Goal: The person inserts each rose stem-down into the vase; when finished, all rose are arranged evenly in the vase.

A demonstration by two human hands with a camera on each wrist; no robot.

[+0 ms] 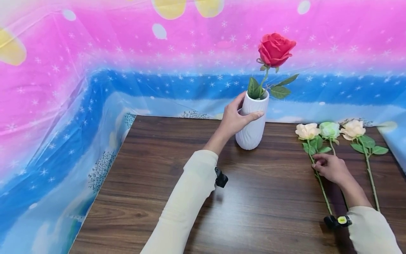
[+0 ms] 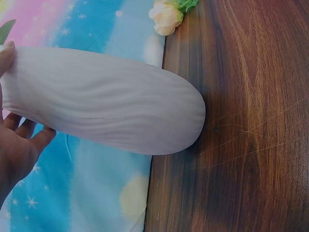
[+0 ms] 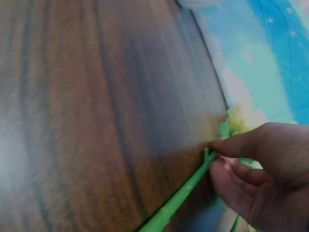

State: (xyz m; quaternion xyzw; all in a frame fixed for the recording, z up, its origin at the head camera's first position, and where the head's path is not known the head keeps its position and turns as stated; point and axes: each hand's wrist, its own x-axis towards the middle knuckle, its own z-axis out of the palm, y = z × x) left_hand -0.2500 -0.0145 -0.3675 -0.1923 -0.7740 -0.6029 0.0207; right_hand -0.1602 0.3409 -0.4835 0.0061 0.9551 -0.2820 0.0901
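A white ribbed vase (image 1: 252,130) stands near the table's back edge with a red rose (image 1: 276,50) in it. My left hand (image 1: 234,118) grips the vase round its upper part, thumb across the front; in the left wrist view the vase (image 2: 106,101) fills the middle. At the right, my right hand (image 1: 331,168) pinches the green stem (image 3: 181,195) of a cream rose (image 1: 307,131) between thumb and fingers. Beside it lie a pale green rose (image 1: 330,130) and another cream rose (image 1: 352,129), its stem farther right.
The dark wooden table (image 1: 152,183) reaches back to a pink and blue patterned cloth (image 1: 190,53), which hangs behind it and along its left side. A small black camera (image 1: 221,177) sits on the left wrist, and another black camera (image 1: 337,221) on the right.
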